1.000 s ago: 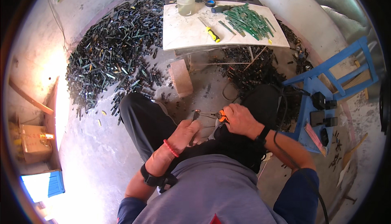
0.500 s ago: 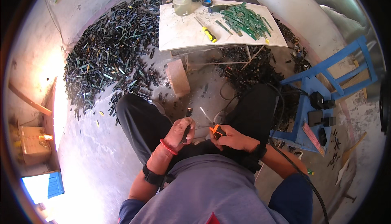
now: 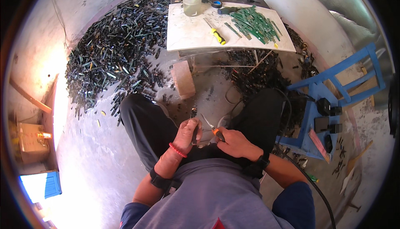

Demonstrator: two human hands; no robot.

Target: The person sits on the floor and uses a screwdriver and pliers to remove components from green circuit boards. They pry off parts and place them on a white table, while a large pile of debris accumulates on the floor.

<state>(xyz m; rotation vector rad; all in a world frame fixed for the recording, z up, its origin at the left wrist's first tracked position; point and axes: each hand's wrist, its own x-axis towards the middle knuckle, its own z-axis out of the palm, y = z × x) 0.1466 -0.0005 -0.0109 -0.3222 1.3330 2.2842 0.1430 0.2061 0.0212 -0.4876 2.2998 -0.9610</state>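
Between the thumb and fingers of my left hand (image 3: 186, 135), a narrow black piece (image 3: 193, 113) stands nearly upright, its lower part partly covered by the fingers. It looks like the dark strips on the floor. My right hand (image 3: 236, 143) is wrapped round an orange-and-black handled tool (image 3: 218, 133). Its slim metal blade (image 3: 206, 120) points up and left toward the black piece, with a small gap seeming to lie between them. I cannot make out whether the blade is a screwdriver's or a knife's. Both hands are over my lap.
Ahead stands a low white-topped table (image 3: 183, 35) with green circuit-board strips (image 3: 256, 24), a yellow-and-black screwdriver (image 3: 218, 36), tape (image 3: 216, 4) and a cup of liquid (image 3: 192, 6). Dark strips (image 3: 108, 54) heap at left. A brick (image 3: 183, 80) and blue chair (image 3: 308, 120) stand nearby.
My right hand has turned the tool, and its blade now lies closer to the black piece. The left hand has tilted slightly, still holding that piece. The whole view has shifted a little.
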